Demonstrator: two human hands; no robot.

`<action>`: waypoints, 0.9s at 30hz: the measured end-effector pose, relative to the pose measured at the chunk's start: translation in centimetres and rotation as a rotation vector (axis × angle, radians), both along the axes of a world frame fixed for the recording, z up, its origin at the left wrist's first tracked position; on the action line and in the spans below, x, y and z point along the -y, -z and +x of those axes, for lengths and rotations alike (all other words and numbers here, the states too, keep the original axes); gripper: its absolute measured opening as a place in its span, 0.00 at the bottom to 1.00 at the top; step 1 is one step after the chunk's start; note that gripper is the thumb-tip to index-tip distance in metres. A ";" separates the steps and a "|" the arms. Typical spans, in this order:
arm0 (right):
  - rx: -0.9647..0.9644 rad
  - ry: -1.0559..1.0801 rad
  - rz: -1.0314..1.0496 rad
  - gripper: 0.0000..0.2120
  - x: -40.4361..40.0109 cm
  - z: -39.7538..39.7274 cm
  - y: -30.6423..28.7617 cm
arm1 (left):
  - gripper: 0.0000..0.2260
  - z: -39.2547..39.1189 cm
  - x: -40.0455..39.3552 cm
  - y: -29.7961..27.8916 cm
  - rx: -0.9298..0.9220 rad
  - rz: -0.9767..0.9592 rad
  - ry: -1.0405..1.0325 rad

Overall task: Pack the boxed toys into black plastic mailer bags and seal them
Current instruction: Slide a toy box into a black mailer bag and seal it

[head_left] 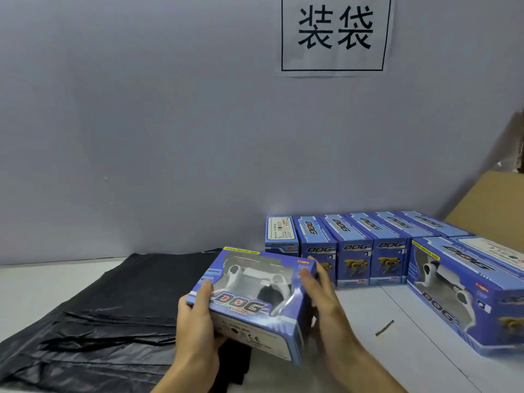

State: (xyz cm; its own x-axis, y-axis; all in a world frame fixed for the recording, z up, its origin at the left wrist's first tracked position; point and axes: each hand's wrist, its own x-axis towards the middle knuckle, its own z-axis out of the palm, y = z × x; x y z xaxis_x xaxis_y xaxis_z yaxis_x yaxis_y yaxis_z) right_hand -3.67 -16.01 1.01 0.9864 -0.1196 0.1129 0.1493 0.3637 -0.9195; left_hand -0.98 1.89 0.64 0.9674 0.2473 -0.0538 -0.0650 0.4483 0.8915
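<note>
A blue toy box (pixel 255 296) with a window showing a white robot dog and the word DOG is held above the table in front of me. My left hand (pixel 195 321) grips its left end, thumb on top. My right hand (pixel 323 302) grips its right end, fingers wrapped round the side. A stack of black plastic mailer bags (pixel 99 316) lies flat on the table at the left, partly beneath the box.
A row of several blue boxed toys (pixel 354 256) stands against the grey wall at the right. A larger blue box (pixel 459 293) lies at the far right. A cardboard carton (pixel 493 202) sits behind. A paper sign (pixel 334 32) hangs on the wall. A small dark strip (pixel 384 328) lies on the table.
</note>
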 end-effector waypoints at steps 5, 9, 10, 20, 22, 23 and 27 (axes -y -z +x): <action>0.071 0.291 0.028 0.14 0.3 0.2 -0.2 | 0.16 -0.3 0.3 0.1 -0.025 0.007 0.124; 0.065 0.316 0.073 0.09 2.7 0.7 -0.9 | 0.13 1.0 -2.0 0.8 0.280 0.767 -0.117; 0.065 0.334 0.058 0.08 3.2 0.7 -1.1 | 0.10 1.4 -2.8 1.3 0.350 1.014 -0.132; 0.018 0.405 0.037 0.09 6.9 0.9 -1.2 | 0.17 1.9 -4.1 2.3 0.147 1.740 0.287; 0.015 0.416 0.049 0.09 7.2 1.0 -1.2 | 0.20 1.8 -4.6 1.4 0.182 1.731 0.232; 0.013 0.424 0.054 0.08 7.4 1.0 -1.3 | 0.23 1.7 -4.9 1.1 0.195 1.709 0.211; 0.005 0.439 0.081 0.07 7.9 1.0 -1.5 | 0.24 1.4 -5.4 0.0 0.193 1.712 0.160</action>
State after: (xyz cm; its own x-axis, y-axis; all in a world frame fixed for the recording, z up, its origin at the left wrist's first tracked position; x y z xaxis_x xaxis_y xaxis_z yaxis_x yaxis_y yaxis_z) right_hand -2.64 -23.95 2.47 0.8398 -0.5352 0.0907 0.3099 0.3357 -0.8895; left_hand 0.38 7.30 0.61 0.9466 -0.1959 0.2562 -0.2725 -0.9106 0.3106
